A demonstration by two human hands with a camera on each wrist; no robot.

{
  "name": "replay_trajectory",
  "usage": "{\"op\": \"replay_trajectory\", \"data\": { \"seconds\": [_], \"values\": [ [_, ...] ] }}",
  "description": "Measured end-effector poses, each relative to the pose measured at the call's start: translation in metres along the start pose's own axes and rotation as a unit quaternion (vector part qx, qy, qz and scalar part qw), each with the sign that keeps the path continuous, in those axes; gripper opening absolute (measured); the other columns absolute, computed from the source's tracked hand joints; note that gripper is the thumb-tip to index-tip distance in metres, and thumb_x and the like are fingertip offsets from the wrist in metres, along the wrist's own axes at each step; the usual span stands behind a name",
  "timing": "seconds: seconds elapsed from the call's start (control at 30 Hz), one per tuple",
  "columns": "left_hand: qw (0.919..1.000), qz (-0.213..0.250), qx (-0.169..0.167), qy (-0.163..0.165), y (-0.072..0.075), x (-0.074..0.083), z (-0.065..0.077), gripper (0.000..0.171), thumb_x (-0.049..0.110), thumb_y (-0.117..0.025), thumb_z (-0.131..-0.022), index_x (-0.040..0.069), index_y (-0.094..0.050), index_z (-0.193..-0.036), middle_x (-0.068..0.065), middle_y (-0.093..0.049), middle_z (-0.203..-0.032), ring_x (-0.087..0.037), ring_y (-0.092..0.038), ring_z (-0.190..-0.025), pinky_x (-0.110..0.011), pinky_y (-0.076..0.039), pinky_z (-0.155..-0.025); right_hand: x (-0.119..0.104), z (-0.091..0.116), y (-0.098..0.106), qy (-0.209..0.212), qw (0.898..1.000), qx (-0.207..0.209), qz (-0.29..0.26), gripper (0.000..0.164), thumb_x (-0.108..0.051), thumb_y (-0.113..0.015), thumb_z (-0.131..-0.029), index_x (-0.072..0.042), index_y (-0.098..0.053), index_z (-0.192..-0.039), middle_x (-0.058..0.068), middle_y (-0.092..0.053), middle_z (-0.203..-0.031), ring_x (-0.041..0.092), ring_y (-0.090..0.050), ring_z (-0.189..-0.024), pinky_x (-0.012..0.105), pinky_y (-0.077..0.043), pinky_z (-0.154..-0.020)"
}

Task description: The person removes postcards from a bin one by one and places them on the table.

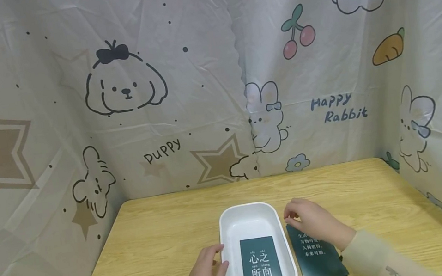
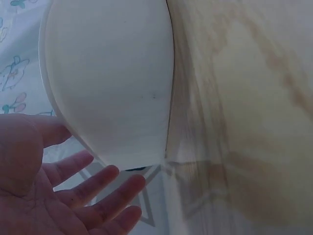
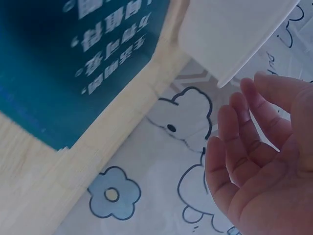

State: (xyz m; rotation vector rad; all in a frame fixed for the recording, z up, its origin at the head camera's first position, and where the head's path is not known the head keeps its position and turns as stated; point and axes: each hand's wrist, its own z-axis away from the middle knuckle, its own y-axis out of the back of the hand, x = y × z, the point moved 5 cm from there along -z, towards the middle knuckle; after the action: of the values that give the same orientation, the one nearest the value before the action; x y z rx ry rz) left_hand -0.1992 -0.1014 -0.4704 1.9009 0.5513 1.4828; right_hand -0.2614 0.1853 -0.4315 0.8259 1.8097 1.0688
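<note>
While splayed, left fingers (image 2: 93, 184) against white tray (image 2: 112, 83).

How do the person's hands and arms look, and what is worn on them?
The left hand and right hand are bare. The right sleeve is pale cream, with a small grey marking; no left sleeve is visible.

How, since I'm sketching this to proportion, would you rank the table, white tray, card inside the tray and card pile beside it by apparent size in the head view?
1. Table
2. White tray
3. Card inside the tray and card pile: too alike to rank, as the right hand partly covers the pile.
</note>
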Motion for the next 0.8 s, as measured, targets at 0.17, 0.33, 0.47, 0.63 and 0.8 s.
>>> {"op": "replay_trajectory", "data": {
  "seconds": [0.17, 0.33, 0.47, 0.63, 0.8],
  "values": [
    [0.9987, -0.035, 0.023, -0.030, 0.000, 0.008, 0.000, 0.043, 0.024, -0.060, -0.091, 0.006, -0.052, -0.129, -0.014, -0.056, -0.125, -0.025, -0.057, -0.104, -0.050, -0.053, -0.089, -0.010, -0.001, -0.001, 0.017, 1.000, 0.002, -0.015, 0.004, -0.021, -0.071, -0.083, -0.020, -0.067, -0.085, -0.011, -0.057, -0.080, 0.006, -0.052, -0.075, 0.032, -0.056, -0.070],
    [0.9985, -0.047, 0.015, -0.025, -0.003, 0.012, -0.001, 0.045, 0.025, -0.061, -0.091, 0.006, -0.051, -0.130, -0.015, -0.054, -0.126, -0.028, -0.055, -0.112, -0.052, -0.049, -0.095, -0.016, -0.003, -0.004, 0.026, 0.999, 0.002, -0.019, 0.005, -0.021, -0.071, -0.084, -0.020, -0.067, -0.087, -0.011, -0.057, -0.081, 0.005, -0.053, -0.077, 0.032, -0.056, -0.071],
    [0.9987, -0.050, -0.007, -0.006, -0.007, 0.015, -0.003, 0.044, 0.026, -0.061, -0.092, 0.005, -0.051, -0.130, -0.017, -0.054, -0.126, -0.031, -0.054, -0.113, -0.053, -0.049, -0.095, -0.024, -0.005, -0.006, 0.037, 0.999, -0.004, -0.024, 0.005, -0.021, -0.070, -0.085, -0.019, -0.068, -0.088, -0.011, -0.057, -0.081, 0.005, -0.053, -0.076, 0.031, -0.056, -0.071],
    [0.9976, -0.057, -0.027, 0.028, -0.011, 0.014, -0.005, 0.044, 0.029, -0.061, -0.092, 0.007, -0.052, -0.129, -0.016, -0.054, -0.127, -0.031, -0.054, -0.113, -0.053, -0.049, -0.095, -0.034, -0.008, -0.011, 0.061, 0.998, -0.014, -0.022, 0.004, -0.022, -0.069, -0.085, -0.019, -0.067, -0.087, -0.010, -0.057, -0.080, 0.006, -0.052, -0.075, 0.030, -0.056, -0.068],
    [0.9972, -0.057, -0.029, 0.037, -0.012, 0.013, -0.005, 0.044, 0.030, -0.060, -0.092, 0.008, -0.052, -0.129, -0.015, -0.054, -0.128, -0.030, -0.054, -0.113, -0.053, -0.049, -0.095, -0.042, -0.012, -0.019, 0.071, 0.997, -0.035, -0.010, 0.006, -0.023, -0.070, -0.085, -0.019, -0.067, -0.089, -0.008, -0.059, -0.083, 0.007, -0.053, -0.076, 0.030, -0.056, -0.068]
  ]
}}
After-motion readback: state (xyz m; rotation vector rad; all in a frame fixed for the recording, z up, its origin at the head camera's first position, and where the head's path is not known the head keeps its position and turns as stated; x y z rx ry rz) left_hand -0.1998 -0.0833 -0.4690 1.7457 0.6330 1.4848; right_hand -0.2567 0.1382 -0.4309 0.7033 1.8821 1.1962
